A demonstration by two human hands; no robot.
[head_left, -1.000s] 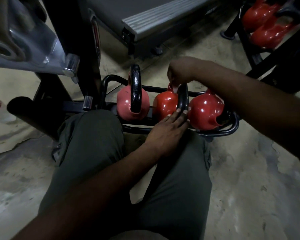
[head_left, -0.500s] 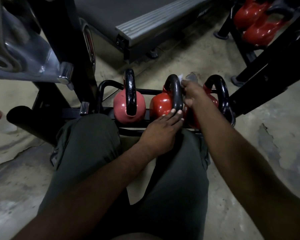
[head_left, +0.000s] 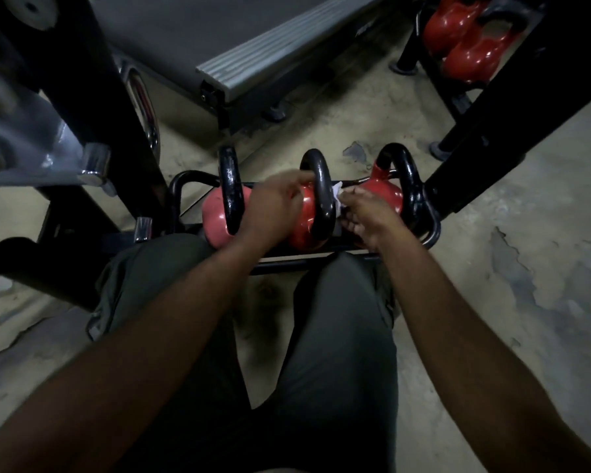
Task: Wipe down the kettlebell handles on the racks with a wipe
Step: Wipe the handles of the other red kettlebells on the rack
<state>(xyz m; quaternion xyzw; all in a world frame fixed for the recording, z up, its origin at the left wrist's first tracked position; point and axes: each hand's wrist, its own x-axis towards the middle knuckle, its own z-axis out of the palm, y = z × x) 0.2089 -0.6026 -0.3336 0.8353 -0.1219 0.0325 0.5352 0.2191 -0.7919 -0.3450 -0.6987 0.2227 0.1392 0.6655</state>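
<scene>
Three red kettlebells with black handles sit in a low black rack in front of my knees. My right hand pinches a small white wipe against the right side of the middle kettlebell's handle. My left hand lies on the left side of that kettlebell, fingers reaching to the handle's upper left. The left kettlebell and right kettlebell are untouched.
A grey treadmill deck lies beyond the rack. A black machine frame with chrome parts stands at the left. A second rack with red kettlebells is at the upper right, with a dark diagonal beam near the right kettlebell.
My right hand has come down from the top of the middle handle to its right side with the wipe. My left hand has moved from the handle's base up onto its left side.
</scene>
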